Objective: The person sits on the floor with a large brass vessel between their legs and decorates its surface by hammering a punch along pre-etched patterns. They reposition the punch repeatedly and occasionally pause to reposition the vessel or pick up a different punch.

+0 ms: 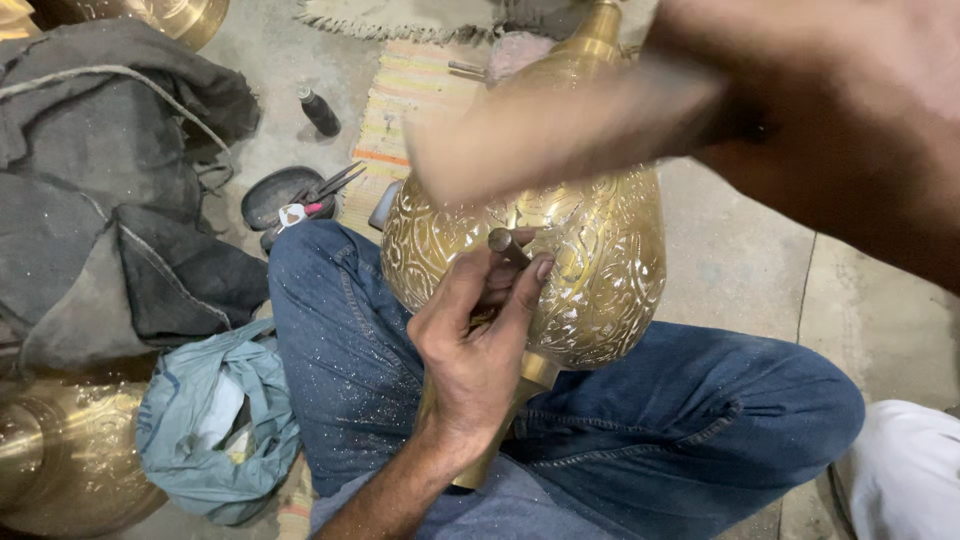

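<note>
concrete floor [740, 260], left hand [475, 350] pinching chisel [508, 245] on brass vase [600, 260], scissors [335, 185] nearby

The left hand [475, 335] pinches a chisel [508, 246] against the engraved brass vase [590, 260]; the right hand [800, 110] is blurred above.

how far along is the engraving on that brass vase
Done: the brass vase resting on the jeans already shows dense cut patterns over the side facing the camera. In hand: the left hand sets a chisel against the vase's belly, while the right hand is blurred above it; what it holds cannot be told. Left: the neck and foot look plain, and the far side is hidden.
</note>
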